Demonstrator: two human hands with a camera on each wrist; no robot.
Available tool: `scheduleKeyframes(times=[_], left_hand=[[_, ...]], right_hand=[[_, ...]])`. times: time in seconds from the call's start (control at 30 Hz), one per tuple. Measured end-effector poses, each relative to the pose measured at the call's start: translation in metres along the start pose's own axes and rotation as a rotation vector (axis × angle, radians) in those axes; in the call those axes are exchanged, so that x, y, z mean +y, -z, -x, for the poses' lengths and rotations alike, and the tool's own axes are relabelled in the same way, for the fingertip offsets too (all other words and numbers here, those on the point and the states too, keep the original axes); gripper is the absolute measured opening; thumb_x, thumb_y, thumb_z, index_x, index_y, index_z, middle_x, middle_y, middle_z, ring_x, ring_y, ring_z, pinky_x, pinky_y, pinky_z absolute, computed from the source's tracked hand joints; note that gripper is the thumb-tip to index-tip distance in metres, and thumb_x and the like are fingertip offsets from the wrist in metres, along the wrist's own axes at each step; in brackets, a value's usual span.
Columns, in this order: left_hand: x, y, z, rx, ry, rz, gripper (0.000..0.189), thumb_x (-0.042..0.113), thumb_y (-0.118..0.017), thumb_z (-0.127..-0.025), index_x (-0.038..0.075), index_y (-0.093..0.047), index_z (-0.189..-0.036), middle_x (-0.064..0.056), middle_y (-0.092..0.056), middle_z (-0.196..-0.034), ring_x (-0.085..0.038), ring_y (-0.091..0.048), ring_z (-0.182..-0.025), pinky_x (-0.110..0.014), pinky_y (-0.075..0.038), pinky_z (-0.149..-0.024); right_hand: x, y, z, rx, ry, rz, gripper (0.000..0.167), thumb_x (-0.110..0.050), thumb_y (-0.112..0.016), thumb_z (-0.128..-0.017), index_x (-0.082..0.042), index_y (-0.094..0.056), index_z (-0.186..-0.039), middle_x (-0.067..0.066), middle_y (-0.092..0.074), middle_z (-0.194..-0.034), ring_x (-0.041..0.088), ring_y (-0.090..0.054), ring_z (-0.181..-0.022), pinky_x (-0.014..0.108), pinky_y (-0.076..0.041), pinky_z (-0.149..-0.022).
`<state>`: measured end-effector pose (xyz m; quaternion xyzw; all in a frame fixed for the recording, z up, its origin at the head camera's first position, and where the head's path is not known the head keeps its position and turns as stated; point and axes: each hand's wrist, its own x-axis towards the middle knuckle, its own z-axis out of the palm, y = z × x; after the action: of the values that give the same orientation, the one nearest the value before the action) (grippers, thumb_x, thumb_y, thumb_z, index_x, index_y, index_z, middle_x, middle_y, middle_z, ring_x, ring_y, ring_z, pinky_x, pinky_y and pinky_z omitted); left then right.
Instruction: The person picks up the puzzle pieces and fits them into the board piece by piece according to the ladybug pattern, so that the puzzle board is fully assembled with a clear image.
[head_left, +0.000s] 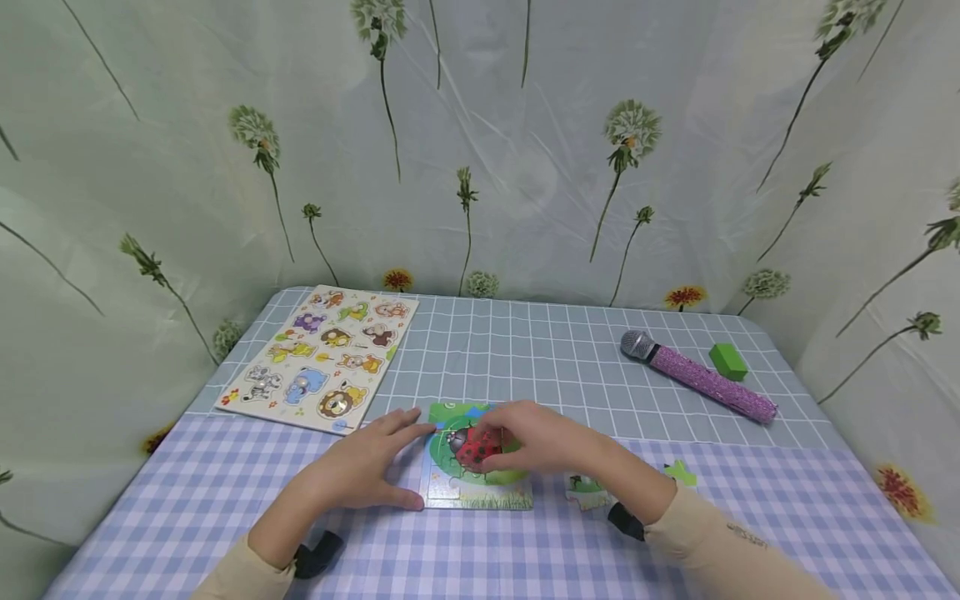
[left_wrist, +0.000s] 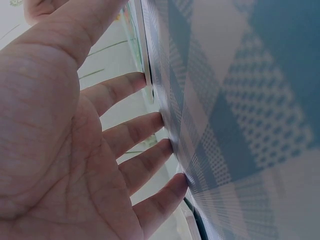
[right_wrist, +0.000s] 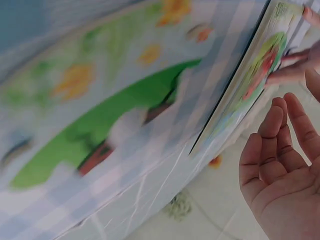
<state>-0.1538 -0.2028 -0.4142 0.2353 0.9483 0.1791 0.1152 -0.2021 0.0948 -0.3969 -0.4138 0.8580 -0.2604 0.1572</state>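
Note:
A ladybug jigsaw puzzle [head_left: 480, 492] lies in its board on the checked cloth. My left hand [head_left: 367, 462] is spread along the board's left side, index fingertip at the upper left edge and thumb at the lower left corner. In the left wrist view, the fingertips [left_wrist: 135, 80] meet the board's side and the cloth. Over the ladybug is my right hand [head_left: 528, 437], thumb and fingers curved apart, with no piece seen between them. The right wrist view shows this hand [right_wrist: 287, 170] loosely bent. A loose puzzle piece [head_left: 587, 498] lies below the right wrist.
Another green loose piece [head_left: 680, 472] shows beyond the right forearm. At the back left lies an animal peg puzzle board [head_left: 318, 358]. A microphone with a glittery purple handle [head_left: 705, 379] and a green block [head_left: 727, 362] are at the back right. A flowered curtain [head_left: 525, 167] hangs behind the table.

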Motion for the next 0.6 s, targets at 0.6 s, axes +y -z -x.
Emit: scheduleKeyframes(times=[0.6], left_hand=[[0.001, -0.001, 0.000, -0.006, 0.015, 0.008, 0.101, 0.066, -0.089, -0.076, 0.025, -0.051, -0.160, -0.015, -0.038, -0.174, -0.048, -0.035, -0.160, -0.072, -0.038, -0.122]], right_hand=[[0.027, 0.027, 0.065, -0.030, -0.209, 0.021, 0.039, -0.030, -0.084, -0.094, -0.016, -0.074, -0.129, -0.004, -0.070, -0.110, 0.014, -0.063, -0.101, 0.033, -0.056, -0.088]])
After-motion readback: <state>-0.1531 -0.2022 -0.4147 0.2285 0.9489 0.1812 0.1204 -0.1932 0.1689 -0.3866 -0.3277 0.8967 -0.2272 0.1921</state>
